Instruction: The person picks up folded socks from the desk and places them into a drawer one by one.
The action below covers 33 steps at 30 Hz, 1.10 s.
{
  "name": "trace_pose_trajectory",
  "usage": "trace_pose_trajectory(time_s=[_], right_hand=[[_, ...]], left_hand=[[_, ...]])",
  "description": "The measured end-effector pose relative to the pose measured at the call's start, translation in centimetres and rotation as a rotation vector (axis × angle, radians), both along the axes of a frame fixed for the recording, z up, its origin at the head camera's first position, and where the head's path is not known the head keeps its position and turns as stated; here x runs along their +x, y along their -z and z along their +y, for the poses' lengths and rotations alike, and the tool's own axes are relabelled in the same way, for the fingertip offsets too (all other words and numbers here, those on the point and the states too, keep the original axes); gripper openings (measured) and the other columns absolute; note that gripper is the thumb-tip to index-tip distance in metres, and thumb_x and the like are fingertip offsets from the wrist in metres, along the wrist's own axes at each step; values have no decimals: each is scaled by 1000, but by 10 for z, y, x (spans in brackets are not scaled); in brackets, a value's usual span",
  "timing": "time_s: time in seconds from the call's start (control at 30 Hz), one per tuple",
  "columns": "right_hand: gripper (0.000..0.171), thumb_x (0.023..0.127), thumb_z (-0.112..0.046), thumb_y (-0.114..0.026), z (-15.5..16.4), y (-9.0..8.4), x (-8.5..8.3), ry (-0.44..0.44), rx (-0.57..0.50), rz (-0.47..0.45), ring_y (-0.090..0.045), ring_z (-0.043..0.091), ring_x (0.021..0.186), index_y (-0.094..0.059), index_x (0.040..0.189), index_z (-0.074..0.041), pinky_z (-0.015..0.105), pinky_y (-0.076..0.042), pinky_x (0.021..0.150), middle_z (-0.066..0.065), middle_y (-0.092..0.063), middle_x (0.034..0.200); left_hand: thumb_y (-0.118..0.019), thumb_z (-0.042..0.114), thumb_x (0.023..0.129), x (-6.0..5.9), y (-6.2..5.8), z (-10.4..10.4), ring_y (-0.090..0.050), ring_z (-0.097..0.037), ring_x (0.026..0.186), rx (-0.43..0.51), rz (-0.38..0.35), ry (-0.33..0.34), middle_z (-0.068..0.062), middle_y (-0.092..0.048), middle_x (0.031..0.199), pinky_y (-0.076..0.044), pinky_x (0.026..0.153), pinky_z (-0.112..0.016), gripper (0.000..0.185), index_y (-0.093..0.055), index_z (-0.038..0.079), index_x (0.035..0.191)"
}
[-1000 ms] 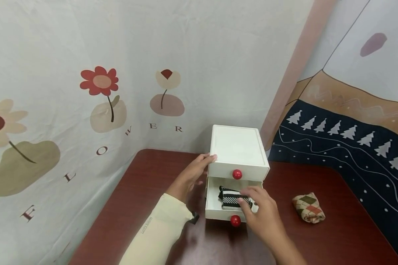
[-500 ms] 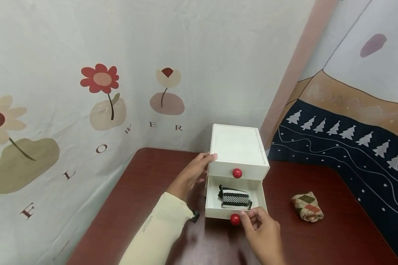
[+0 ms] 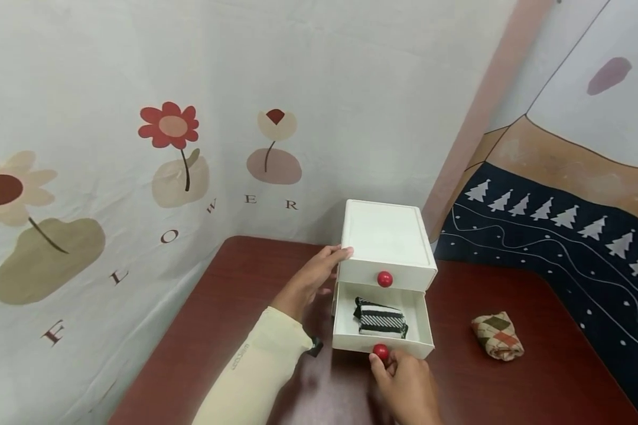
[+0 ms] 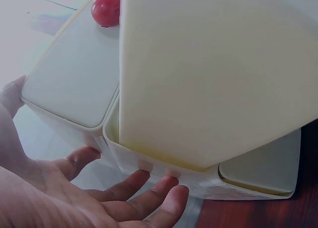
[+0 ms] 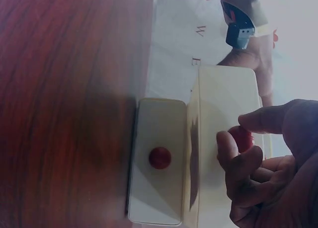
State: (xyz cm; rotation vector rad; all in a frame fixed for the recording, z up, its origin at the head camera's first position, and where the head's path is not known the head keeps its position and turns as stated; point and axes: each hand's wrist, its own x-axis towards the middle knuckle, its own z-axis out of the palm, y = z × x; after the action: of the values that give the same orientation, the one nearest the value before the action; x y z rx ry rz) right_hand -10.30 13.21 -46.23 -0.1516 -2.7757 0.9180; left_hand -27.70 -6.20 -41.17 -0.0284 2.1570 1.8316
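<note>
I count one white two-drawer box [image 3: 387, 242] on my table, with two drawers and two red knobs, upper [image 3: 385, 278] and lower [image 3: 380, 352]. Two folded sock bundles: one striped [image 3: 380, 317] inside, one argyle [image 3: 497, 335] at three o'clock. Two hands, left [image 3: 313, 277] and right [image 3: 404, 386].

We face a dark red wooden table [image 3: 234, 283], a flower-printed wall cloth [image 3: 138, 147] behind, and a tree-patterned hanging [image 3: 563, 218] on the right.
</note>
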Motion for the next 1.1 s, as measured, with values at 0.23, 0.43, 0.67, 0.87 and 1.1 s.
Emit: trace_pose_trajectory(time_s=[0.23, 0.43, 0.67, 0.87, 1.1], right_hand=[[46, 93, -32, -83, -2, -3, -1, 19, 39, 51, -46, 10, 54, -51, 62, -21, 30, -33, 51, -9, -47, 55], [44, 92, -34, -83, -3, -5, -9, 31, 54, 84, -50, 14, 56, -52, 63, -22, 33, -35, 52, -7, -48, 55], [44, 93, -34, -82, -3, -3, -25, 41, 69, 97, -53, 17, 58, -52, 64, -21, 36, -37, 52, -5, -51, 57], [43, 94, -32, -81, -5, -2, -44, 45, 63, 102, -54, 19, 58, -53, 64, -19, 37, -38, 52, -2, -52, 58], [41, 96, -33, -79, -4, -1, -62, 56, 60, 79, -59, 23, 60, -56, 66, -17, 40, -39, 51, 3, -59, 61]], left_hand=[[-65, 73, 97, -2, 0, 1, -58, -38, 142, 6, 7, 5, -11, -56, 161, -47, 112, -67, 83, -46, 28, 164], [-64, 70, 99, -3, -1, 0, -59, -37, 138, 42, 15, 7, -10, -58, 157, -47, 108, -64, 79, -48, 25, 162], [-65, 67, 100, 1, 0, 4, -55, -39, 140, 80, -5, -14, -12, -57, 157, -42, 114, -70, 80, -46, 23, 164], [-63, 65, 102, 2, 0, 6, -54, -42, 140, 112, 7, -15, -15, -54, 159, -45, 113, -70, 80, -44, 20, 165], [-61, 65, 103, 3, -1, 8, -53, -43, 142, 115, 16, -22, -17, -53, 160, -46, 112, -71, 80, -42, 19, 167]])
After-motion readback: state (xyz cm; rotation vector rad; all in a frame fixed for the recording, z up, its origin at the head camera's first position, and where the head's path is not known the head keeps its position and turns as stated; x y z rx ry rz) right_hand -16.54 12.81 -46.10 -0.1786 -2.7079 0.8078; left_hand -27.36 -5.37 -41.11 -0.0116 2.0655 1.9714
